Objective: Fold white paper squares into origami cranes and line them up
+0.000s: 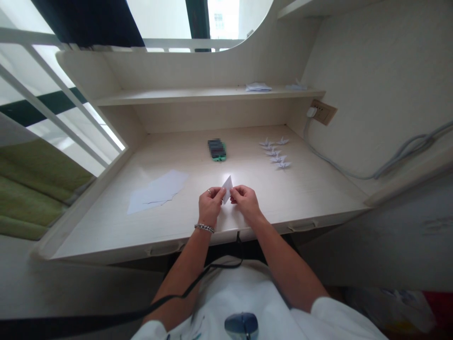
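Observation:
A small folded piece of white paper (pixel 227 187) stands up between my two hands, just above the desk (pixel 311 189) near its front edge. My left hand (pixel 210 205), with a ring and a metal bracelet, pinches the paper's left side. My right hand (pixel 245 199) pinches its right side. Both sets of fingers are closed on the paper.
A loose stack of white paper sheets (pixel 157 191) lies to the left. Several folded paper cranes (pixel 275 153) sit in a row at the right rear. A phone (pixel 217 149) lies at the middle rear. More paper (pixel 258 87) rests on the shelf above; a cable (pixel 354 174) runs from a wall socket (pixel 323 112).

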The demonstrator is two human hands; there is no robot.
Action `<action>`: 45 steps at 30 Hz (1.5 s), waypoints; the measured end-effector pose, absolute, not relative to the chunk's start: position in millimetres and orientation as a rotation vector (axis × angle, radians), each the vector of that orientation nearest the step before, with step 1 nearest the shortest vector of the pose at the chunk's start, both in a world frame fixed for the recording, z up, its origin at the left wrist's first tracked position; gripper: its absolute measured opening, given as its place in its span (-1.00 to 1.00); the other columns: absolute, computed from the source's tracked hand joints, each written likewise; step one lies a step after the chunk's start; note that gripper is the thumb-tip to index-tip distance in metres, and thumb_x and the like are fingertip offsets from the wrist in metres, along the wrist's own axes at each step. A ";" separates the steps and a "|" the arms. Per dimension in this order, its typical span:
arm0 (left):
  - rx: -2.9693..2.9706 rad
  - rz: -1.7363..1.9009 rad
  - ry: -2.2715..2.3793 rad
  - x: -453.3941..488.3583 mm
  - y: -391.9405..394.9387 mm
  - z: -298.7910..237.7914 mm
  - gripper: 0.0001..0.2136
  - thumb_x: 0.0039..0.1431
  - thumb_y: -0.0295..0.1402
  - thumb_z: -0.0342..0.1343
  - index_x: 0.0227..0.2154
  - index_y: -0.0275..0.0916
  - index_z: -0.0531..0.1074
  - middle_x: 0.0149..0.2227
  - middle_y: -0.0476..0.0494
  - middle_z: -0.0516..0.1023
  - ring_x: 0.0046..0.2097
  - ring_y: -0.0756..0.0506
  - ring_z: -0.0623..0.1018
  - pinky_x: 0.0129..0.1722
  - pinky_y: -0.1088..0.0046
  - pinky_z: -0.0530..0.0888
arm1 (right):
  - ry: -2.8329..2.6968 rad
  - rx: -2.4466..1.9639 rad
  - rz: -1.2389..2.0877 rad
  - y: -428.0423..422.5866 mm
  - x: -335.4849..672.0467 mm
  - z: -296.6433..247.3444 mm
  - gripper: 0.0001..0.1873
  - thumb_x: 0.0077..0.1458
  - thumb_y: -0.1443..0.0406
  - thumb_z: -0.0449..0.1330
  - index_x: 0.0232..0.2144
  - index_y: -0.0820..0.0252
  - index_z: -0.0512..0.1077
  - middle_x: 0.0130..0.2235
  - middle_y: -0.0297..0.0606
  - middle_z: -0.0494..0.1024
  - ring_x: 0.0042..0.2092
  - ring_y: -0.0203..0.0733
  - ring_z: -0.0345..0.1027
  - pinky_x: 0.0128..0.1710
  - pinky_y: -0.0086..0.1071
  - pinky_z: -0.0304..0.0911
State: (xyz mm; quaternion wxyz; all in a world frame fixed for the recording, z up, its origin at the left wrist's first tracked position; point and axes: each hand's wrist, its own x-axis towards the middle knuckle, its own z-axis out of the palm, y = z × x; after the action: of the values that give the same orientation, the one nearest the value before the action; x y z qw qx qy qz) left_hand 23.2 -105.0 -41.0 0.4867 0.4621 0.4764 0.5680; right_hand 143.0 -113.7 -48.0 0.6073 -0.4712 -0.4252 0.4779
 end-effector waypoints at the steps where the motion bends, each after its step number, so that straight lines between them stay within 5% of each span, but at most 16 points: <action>1: 1.117 1.375 1.158 23.1 -104.7 -41.5 -0.75 -0.08 -0.19 0.30 -0.48 -0.31 0.52 -0.57 -0.03 0.47 -0.54 0.04 0.36 -0.54 0.52 0.28 | -0.980 -1.090 1.094 -113.9 142.7 -47.8 -0.72 -0.07 0.11 0.27 -0.50 0.24 0.45 -0.56 -0.32 0.46 -0.51 -0.31 0.34 -0.52 -0.42 0.31; 19: 1.180 1.370 1.133 24.3 -105.1 -39.7 -0.71 -0.03 -0.13 0.26 -0.48 -0.31 0.49 -0.55 -0.03 0.47 -0.53 0.04 0.36 -0.53 0.51 0.30 | -0.990 -1.081 1.116 -115.1 142.7 -44.4 -0.68 -0.08 0.08 0.29 -0.39 0.23 0.48 -0.47 -0.29 0.51 -0.42 -0.26 0.39 -0.51 -0.43 0.32; 25: 1.188 1.334 1.001 26.3 -106.6 -35.4 -0.71 -0.09 -0.20 0.33 -0.40 -0.30 0.46 -0.45 -0.07 0.53 -0.42 0.00 0.49 -0.38 0.48 0.42 | -0.934 -1.103 1.102 -116.8 144.9 -37.1 -0.70 -0.10 0.10 0.31 -0.43 0.23 0.46 -0.47 -0.29 0.52 -0.41 -0.25 0.41 -0.48 -0.42 0.31; 32: 1.231 1.241 1.051 19.5 -95.2 -20.1 -0.70 -0.14 -0.23 0.34 -0.39 -0.34 0.51 -0.42 -0.13 0.56 -0.39 -0.02 0.52 -0.36 0.44 0.49 | -1.055 -1.029 1.109 -98.5 162.5 -20.5 -0.63 -0.16 0.16 0.32 -0.26 0.16 0.44 -0.36 -0.30 0.56 -0.36 -0.24 0.43 -0.44 -0.41 0.33; 45: 1.583 1.315 0.994 13.8 -16.4 21.5 -0.71 -0.05 -0.19 0.30 -0.36 -0.35 0.59 -0.37 -0.19 0.60 -0.36 -0.07 0.57 -0.32 0.36 0.58 | -1.517 -0.999 0.845 -25.3 181.4 26.0 -0.79 -0.08 0.20 0.30 -0.44 0.25 0.48 -0.48 -0.30 0.50 -0.48 -0.32 0.32 -0.52 -0.45 0.26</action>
State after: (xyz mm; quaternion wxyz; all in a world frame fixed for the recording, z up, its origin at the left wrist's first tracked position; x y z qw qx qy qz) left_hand 13.8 -16.4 21.5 0.4152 0.6301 0.3958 0.5233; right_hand 181.4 -25.3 26.0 0.5388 -0.4202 -0.6378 0.3555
